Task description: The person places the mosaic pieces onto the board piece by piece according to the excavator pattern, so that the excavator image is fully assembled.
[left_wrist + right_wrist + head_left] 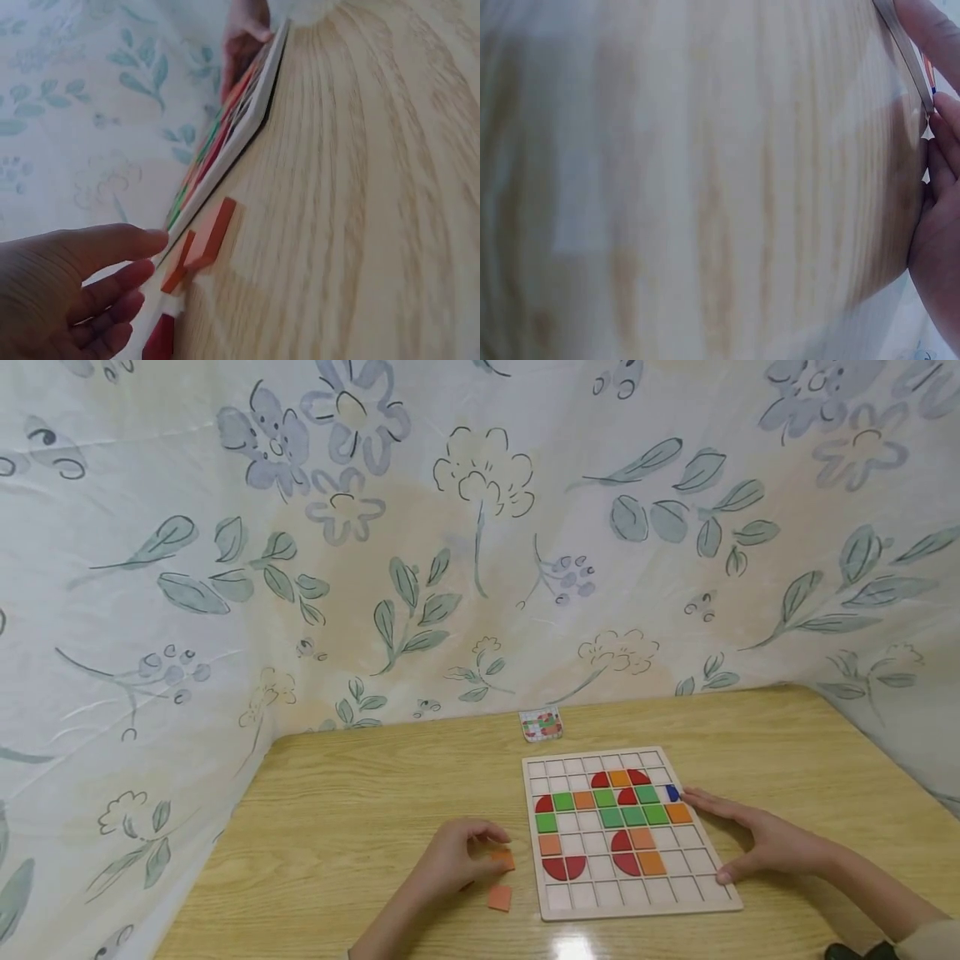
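A square wooden grid board lies on the table with red, green and orange tiles and one blue piece in its cells. To its left, my left hand hovers over loose tiles, thumb and fingers apart. One orange tile sits by its fingertips and another orange tile lies closer to me. In the left wrist view both orange tiles lie beyond the fingertips, near a dark red piece. My right hand rests along the board's right edge, fingers extended, thumb at the near corner.
Behind the board lies a small card printed with a coloured grid pattern. A floral cloth hangs around the wooden table. Part of a black object shows at the bottom right.
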### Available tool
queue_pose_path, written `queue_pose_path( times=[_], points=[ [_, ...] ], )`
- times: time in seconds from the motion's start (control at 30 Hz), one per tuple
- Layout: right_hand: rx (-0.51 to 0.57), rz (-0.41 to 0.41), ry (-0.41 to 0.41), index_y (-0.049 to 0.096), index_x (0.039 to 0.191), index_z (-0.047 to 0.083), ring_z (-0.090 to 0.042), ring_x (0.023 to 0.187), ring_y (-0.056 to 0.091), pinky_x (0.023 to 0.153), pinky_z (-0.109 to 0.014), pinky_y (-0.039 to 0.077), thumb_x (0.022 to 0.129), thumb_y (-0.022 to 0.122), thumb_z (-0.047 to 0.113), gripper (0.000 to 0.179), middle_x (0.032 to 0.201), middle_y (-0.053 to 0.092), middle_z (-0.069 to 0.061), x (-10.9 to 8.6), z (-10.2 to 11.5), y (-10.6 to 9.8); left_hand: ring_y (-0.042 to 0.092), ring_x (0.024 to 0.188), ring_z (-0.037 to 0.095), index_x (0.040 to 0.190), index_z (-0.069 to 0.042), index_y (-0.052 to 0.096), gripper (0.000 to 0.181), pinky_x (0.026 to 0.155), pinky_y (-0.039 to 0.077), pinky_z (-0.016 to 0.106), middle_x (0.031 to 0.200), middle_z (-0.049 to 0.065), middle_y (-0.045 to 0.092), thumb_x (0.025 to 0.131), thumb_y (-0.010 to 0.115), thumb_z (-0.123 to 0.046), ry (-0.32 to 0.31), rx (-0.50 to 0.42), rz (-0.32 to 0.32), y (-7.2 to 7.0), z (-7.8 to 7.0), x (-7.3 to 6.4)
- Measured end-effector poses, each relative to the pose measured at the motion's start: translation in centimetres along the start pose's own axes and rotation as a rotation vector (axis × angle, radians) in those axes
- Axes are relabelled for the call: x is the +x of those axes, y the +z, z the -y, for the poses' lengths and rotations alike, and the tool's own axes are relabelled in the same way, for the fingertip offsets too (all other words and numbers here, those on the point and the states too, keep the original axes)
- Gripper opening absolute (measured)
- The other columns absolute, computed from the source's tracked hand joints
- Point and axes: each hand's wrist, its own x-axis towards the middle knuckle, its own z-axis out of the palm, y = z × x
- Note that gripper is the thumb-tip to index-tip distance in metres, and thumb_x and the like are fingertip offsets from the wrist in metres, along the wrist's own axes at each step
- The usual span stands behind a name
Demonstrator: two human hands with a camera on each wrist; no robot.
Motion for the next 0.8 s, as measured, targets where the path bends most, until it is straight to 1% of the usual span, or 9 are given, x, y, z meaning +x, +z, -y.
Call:
queue_pose_path(
  times=[0.07,0.17,0.23,0.43,0.5,0.57,0.67,0.73,0.8],
  points=[
    [0.019,0.005,0.006,0.026,0.147,0.016,0.033,0.113,0.006,0.088,-0.075,0.014,0.072,0.077,0.026,0.091,0.15,0.016,0.016,0.0,0.0,0.0,0.056,0.093,0.009,0.093,-0.022,0.071,0.021,0.086,0.043,0.029,0.096,-0.013,0.065,0.074,0.077,-0.027,-0.019,0.03,0.017,-0.1,0.2,-0.1],
    [0.03,0.011,0.012,0.025,0.147,0.016,0.033,0.112,0.006,0.088,-0.076,0.012,0.073,0.076,0.025,0.09,0.152,0.016,0.007,-0.1,0.0,0.0,0.055,0.098,0.009,0.092,-0.025,0.071,0.019,0.092,0.042,0.034,0.097,-0.014,0.065,0.074,0.077,-0.024,-0.033,0.061,0.032,0.0,0.4,-0.3],
    [-0.007,0.01,0.025,0.025,0.147,0.017,0.033,0.112,0.006,0.091,-0.072,0.017,0.072,0.076,0.028,0.091,0.153,0.017,0.004,-0.1,-0.1,0.0,0.055,0.099,0.009,0.091,-0.027,0.071,0.019,0.093,0.041,0.035,0.097,-0.016,0.065,0.073,0.077,-0.024,-0.036,0.076,0.03,0.2,0.4,-0.4],
    [-0.041,-0.002,0.025,0.027,0.146,0.018,0.032,0.115,0.007,0.095,-0.066,0.023,0.072,0.076,0.031,0.09,0.153,0.021,0.001,-0.2,-0.2,0.1,0.054,0.088,0.008,0.09,-0.027,0.071,0.019,0.08,0.044,0.027,0.092,-0.015,0.065,0.072,0.078,-0.023,-0.018,0.037,-0.021,0.4,0.1,-0.2],
    [-0.044,-0.005,0.019,0.027,0.146,0.017,0.031,0.116,0.008,0.103,-0.048,0.028,0.072,0.076,0.031,0.09,0.153,0.021,0.001,-0.2,-0.2,0.1,0.053,0.084,0.007,0.089,-0.027,0.071,0.019,0.074,0.044,0.024,0.09,-0.014,0.064,0.072,0.078,-0.024,-0.007,0.019,-0.034,0.4,-0.2,0.2],
    [-0.066,-0.012,0.018,0.027,0.146,0.018,0.031,0.117,0.008,0.099,-0.026,0.03,0.072,0.076,0.032,0.09,0.152,0.022,0.001,-0.2,-0.2,0.0,0.053,0.081,0.007,0.089,-0.025,0.071,0.019,0.071,0.044,0.023,0.088,-0.013,0.065,0.072,0.078,-0.023,0.015,0.012,-0.036,0.6,-0.6,0.6],
    [-0.082,-0.02,0.017,0.028,0.146,0.02,0.03,0.117,0.009,0.092,-0.012,0.027,0.071,0.076,0.035,0.09,0.152,0.023,0.004,-0.2,-0.2,0.0,0.053,0.08,0.005,0.09,-0.022,0.072,0.019,0.072,0.044,0.023,0.086,-0.013,0.066,0.072,0.078,-0.019,0.053,0.009,-0.026,1.3,-1.3,1.5],
    [-0.07,-0.016,0.002,0.028,0.146,0.019,0.03,0.117,0.008,0.101,-0.029,0.03,0.071,0.076,0.033,0.09,0.152,0.023,0.0,-0.2,-0.1,0.0,0.052,0.078,0.005,0.089,-0.021,0.072,0.019,0.071,0.044,0.022,0.084,-0.013,0.066,0.072,0.078,-0.016,0.059,0.0,-0.011,2.1,-2.0,2.1],
    [-0.082,-0.016,-0.009,0.028,0.146,0.018,0.03,0.116,0.008,0.101,-0.044,0.031,0.071,0.077,0.033,0.091,0.152,0.023,-0.003,-0.2,0.0,-0.1,0.051,0.076,0.005,0.088,-0.021,0.072,0.018,0.068,0.044,0.021,0.081,-0.013,0.064,0.072,0.078,-0.015,0.061,-0.017,0.013,3.0,-2.8,2.7]
  ],
)
